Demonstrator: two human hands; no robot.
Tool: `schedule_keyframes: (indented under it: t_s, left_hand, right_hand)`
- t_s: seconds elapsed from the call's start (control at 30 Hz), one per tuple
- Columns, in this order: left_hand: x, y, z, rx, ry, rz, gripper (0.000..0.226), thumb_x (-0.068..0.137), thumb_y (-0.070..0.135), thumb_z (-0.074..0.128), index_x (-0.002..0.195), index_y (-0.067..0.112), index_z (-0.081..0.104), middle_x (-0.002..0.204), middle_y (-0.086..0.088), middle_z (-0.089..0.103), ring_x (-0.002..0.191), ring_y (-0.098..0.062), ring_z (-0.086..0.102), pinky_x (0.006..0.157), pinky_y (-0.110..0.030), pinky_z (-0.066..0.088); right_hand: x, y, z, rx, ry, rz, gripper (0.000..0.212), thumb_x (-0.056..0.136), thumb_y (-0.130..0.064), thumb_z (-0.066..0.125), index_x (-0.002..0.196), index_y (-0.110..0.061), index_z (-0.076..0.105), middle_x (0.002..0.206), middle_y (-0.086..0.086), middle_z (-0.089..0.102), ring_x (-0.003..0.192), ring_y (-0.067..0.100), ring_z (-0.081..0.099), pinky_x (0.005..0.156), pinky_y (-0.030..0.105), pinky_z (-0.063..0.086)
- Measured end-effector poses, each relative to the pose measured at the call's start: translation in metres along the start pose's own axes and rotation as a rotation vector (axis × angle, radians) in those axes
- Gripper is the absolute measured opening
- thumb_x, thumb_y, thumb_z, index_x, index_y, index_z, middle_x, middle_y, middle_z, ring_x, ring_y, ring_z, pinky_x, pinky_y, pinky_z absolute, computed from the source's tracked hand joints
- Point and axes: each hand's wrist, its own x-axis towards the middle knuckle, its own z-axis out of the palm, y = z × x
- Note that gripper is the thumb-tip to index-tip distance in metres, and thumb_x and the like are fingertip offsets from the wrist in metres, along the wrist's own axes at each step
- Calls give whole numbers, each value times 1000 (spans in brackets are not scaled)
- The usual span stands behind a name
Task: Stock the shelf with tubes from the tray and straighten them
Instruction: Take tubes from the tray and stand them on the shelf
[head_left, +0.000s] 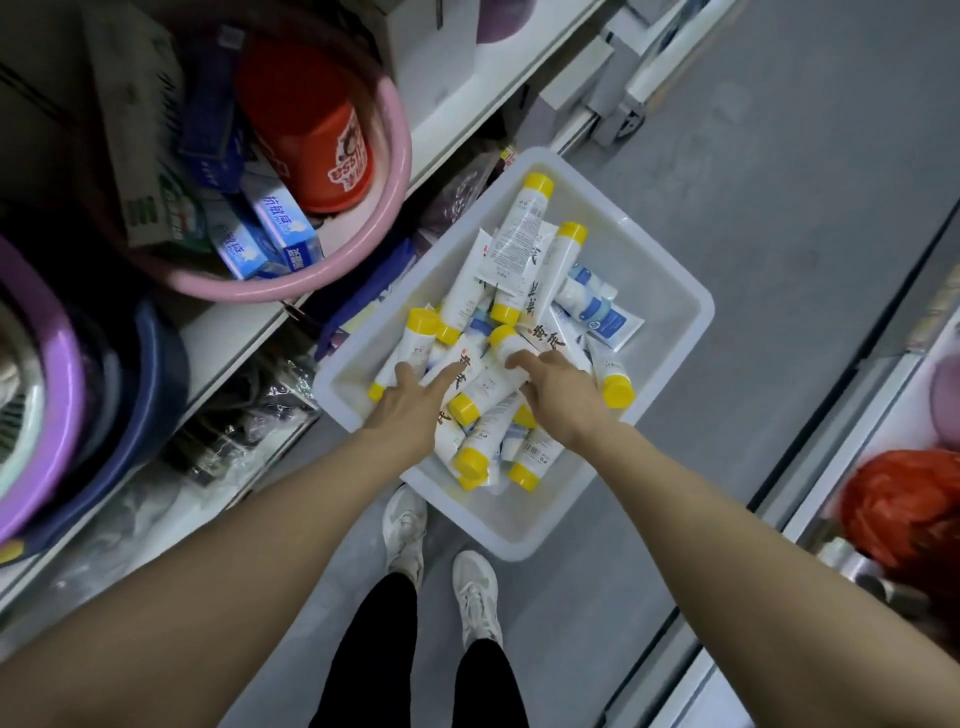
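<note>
Now both hands are down in the white tray (670, 291), which stands on the floor just beside the shelf (244, 332). The left hand (410, 402) lies with straight fingers on a yellow-capped tube (410, 343); the right hand (561, 389) touches another tube (511, 340), and whether it grips cannot be told. These tubes point away from the person, toward the tray's far side. The shelf lies on the left-hand side of the tray, so the left hand is nearer to it.
</note>
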Motion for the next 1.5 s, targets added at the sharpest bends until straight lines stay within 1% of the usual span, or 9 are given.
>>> schedule_keyframes:
  t_s: [0.1,0.17,0.33,0.43,0.57,0.77,1.03,1.13,1.5]
  left_hand:
    - [-10,-7,2,-69,-20,-28,85,84,-4,43,149,44,15,129,-15,29,106,-35,46,89,-42,47]
    - [-18,-7,0,-133,2,-32,80,85,-4,39,146,46,21,130,-15,33,116,-37,42,93,-41,44]
    - [-37,-4,-11,-294,120,-73,69,86,-3,43,135,46,35,119,-11,39,92,-31,50,71,-31,41]
    - [-50,-10,-12,-391,186,-77,64,83,2,55,129,44,41,116,-9,41,92,-30,53,74,-28,41]
    - [-76,-19,-15,-510,276,-41,66,75,9,71,129,39,47,115,-8,43,100,-30,53,83,-27,42]
    - [-142,-18,-37,-631,478,-10,72,70,16,80,132,35,48,110,-1,44,102,-18,48,82,-21,33]
    - [-279,-23,-92,-634,773,46,53,85,26,70,134,27,50,133,-6,53,124,-23,47,98,-25,34]
    - [-337,-29,-111,-613,914,-2,44,90,25,63,133,25,51,131,-9,56,121,-26,49,95,-30,36]
    - [-563,-113,-138,-604,1459,-85,44,83,20,63,108,53,48,126,0,59,105,-23,60,89,-46,51]
  right_hand:
    - [-4,-5,-11,134,-42,71,33,91,-17,49,121,-25,59,100,10,55,100,31,57,74,29,38]
    - [-9,-10,-20,152,-139,64,49,84,-20,63,132,-21,51,126,15,46,110,32,55,86,30,43]
    - [-15,-21,-18,9,-251,-29,76,76,-11,76,140,-5,36,159,15,-4,123,36,49,98,38,46]
    - [-16,-28,-17,-53,-150,-108,52,82,-4,67,131,-4,50,149,18,31,118,38,52,95,43,45]
    - [-29,-44,-36,41,59,-117,23,88,-10,63,110,-3,65,102,19,66,96,36,62,81,41,48]
    - [-83,-80,-89,99,193,-192,19,90,-11,57,106,-11,48,78,18,65,67,33,64,61,42,53]
    - [-170,-185,-172,-41,355,-509,47,89,-25,63,127,-31,37,70,1,54,74,34,60,68,42,49]
    - [-200,-234,-194,-100,436,-687,49,90,-25,60,133,-34,37,87,3,61,83,34,62,71,38,46]
    - [-309,-425,-236,-99,687,-1203,16,90,-24,61,106,-19,61,94,2,69,89,28,57,76,39,45]
